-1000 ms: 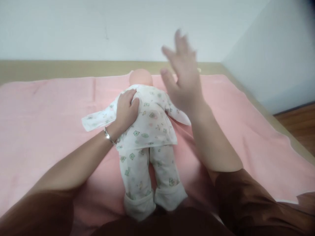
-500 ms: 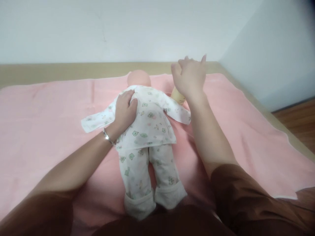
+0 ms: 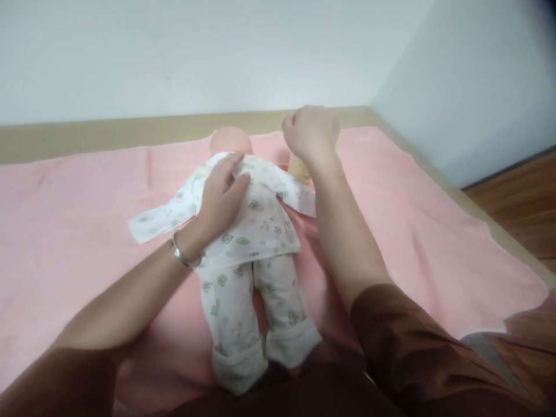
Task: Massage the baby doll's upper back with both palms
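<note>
A baby doll (image 3: 278,231) lies stretched out in a white printed top and matching trousers with turned-up cuffs. Only the rounded pink top of its head shows, above the collar. My left hand (image 3: 223,194) rests flat on the upper part of the top, fingers extended, and grips nothing. Beyond the doll's right-side sleeve, a pale yellow bottle (image 3: 299,169) with small dark print is partly visible. My right hand (image 3: 311,132) is closed over its upper end. The fingertips and the bottle's top are hidden behind the back of the hand.
A pink cloth (image 3: 391,231) with a white edge covers the light wooden surface (image 3: 104,132). White walls (image 3: 260,52) meet at a corner behind it. A brown wooden floor (image 3: 516,202) lies beyond the right edge.
The fingers of my right hand, raised and spread before, have curled closed over the bottle. My left hand stays on the doll's top. The whole view has shifted slightly.
</note>
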Demonstrator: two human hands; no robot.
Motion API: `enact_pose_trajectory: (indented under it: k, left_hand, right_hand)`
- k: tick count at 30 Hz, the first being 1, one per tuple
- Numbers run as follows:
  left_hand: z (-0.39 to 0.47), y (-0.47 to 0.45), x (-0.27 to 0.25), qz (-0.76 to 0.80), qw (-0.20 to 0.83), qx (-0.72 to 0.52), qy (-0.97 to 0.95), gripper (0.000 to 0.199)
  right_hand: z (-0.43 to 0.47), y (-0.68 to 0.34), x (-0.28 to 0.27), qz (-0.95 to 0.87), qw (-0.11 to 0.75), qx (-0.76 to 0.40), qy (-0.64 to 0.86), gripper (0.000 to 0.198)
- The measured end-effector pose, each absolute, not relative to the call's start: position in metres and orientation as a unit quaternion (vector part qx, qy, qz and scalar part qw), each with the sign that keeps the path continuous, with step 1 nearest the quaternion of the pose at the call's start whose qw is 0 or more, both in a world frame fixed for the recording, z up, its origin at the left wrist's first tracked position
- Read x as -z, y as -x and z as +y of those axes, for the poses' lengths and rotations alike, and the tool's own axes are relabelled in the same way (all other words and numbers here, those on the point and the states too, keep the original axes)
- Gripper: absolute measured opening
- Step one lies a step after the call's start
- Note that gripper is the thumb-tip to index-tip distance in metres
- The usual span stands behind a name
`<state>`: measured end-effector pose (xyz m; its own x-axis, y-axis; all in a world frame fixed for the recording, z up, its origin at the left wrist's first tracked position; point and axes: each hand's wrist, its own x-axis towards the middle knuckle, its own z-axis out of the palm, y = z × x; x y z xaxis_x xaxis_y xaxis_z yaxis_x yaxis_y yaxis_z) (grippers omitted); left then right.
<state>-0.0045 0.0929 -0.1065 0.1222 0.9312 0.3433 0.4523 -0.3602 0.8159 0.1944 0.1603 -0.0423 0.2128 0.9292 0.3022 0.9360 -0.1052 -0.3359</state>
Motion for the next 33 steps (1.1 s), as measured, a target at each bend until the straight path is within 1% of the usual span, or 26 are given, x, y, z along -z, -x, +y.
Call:
enact_pose_trajectory:
  k: [2,4,7,9,11,14,18,20,22,24,27,29,31,33]
  left_hand:
    - [0.083,-0.009,0.095,0.45,0.33,-0.45,-0.697,0.041]
    - [0.08,-0.023,0.084,0.416,0.394,-0.436,-0.694,0.042]
    - [0.098,-0.04,0.074,0.409,0.458,-0.402,-0.679,0.053]
    - [0.125,-0.05,0.074,0.409,0.468,-0.384,-0.683,0.063]
    - [0.154,-0.059,0.077,0.392,0.47,-0.38,-0.693,0.068]
    - [0.187,-0.071,0.082,0.382,0.455,-0.397,-0.699,0.071]
    - [0.192,-0.082,0.078,0.435,0.405,-0.411,-0.691,0.072]
    - [0.184,-0.083,0.072,0.437,0.424,-0.401,-0.684,0.078]
    - [0.177,-0.082,0.067,0.41,0.476,-0.38,-0.679,0.088]
    - [0.172,-0.08,0.063,0.386,0.511,-0.362,-0.677,0.093]
    - [0.168,-0.078,0.061,0.39,0.521,-0.356,-0.67,0.092]
    - [0.164,-0.075,0.06,0.389,0.549,-0.351,-0.651,0.091]
    - [0.157,-0.069,0.058,0.385,0.586,-0.335,-0.629,0.087]
    - [0.145,-0.059,0.055,0.406,0.586,-0.321,-0.624,0.081]
  right_hand:
    - [0.162,-0.195,0.045,-0.624,0.24,0.013,0.744,0.033]
    - [0.163,-0.196,0.047,-0.626,0.245,0.023,0.74,0.038]
    - [0.163,-0.199,0.047,-0.643,0.24,0.025,0.727,0.043]
    - [0.162,-0.2,0.045,-0.653,0.235,0.018,0.72,0.046]
    - [0.161,-0.201,0.043,-0.656,0.237,0.013,0.717,0.049]
    - [0.158,-0.2,0.042,-0.654,0.248,0.007,0.715,0.053]
    - [0.156,-0.199,0.043,-0.645,0.257,-0.005,0.72,0.057]
    - [0.156,-0.199,0.044,-0.641,0.262,-0.01,0.721,0.057]
    - [0.157,-0.199,0.045,-0.642,0.266,-0.009,0.719,0.057]
    - [0.158,-0.199,0.046,-0.643,0.268,-0.004,0.717,0.055]
    - [0.157,-0.199,0.045,-0.646,0.269,0.007,0.714,0.052]
    - [0.156,-0.199,0.045,-0.648,0.264,0.012,0.714,0.051]
    - [0.156,-0.199,0.045,-0.646,0.256,0.015,0.719,0.05]
    - [0.158,-0.199,0.045,-0.641,0.249,0.015,0.726,0.047]
